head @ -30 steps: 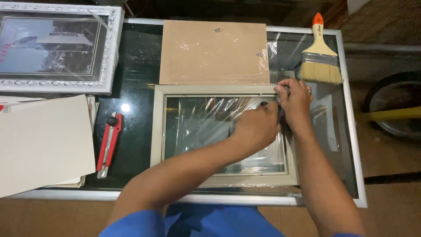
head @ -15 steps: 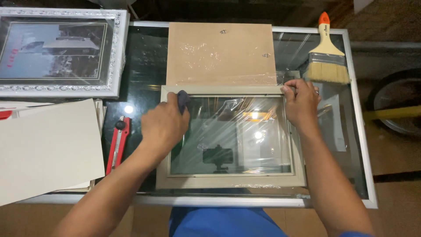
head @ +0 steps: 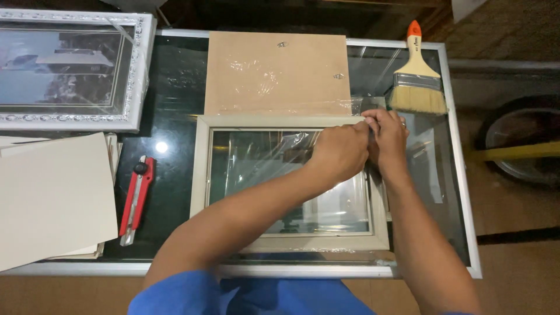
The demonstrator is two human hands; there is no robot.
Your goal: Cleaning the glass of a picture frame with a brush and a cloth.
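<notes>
While the frame point(head: 201, 192) is lying flat on the glass table point(head: 175, 93), both hands are meeting at its upper right corner. The left hand point(head: 340, 153) is reaching across the glass pane, fingers curled shut and pressing down near the corner; whether anything is held under them cannot be told. The right hand point(head: 389, 137) is resting just beside it, fingers bent and pinching the frame's corner edge. A brown backing board point(head: 274, 73) is lying just above the frame. A brush point(head: 417, 81) is sitting near the right hand, a red cutter point(head: 137, 198) to the frame's left, and a silver framed picture point(head: 70, 67) at the far left corner above pale boards point(head: 52, 198).
</notes>
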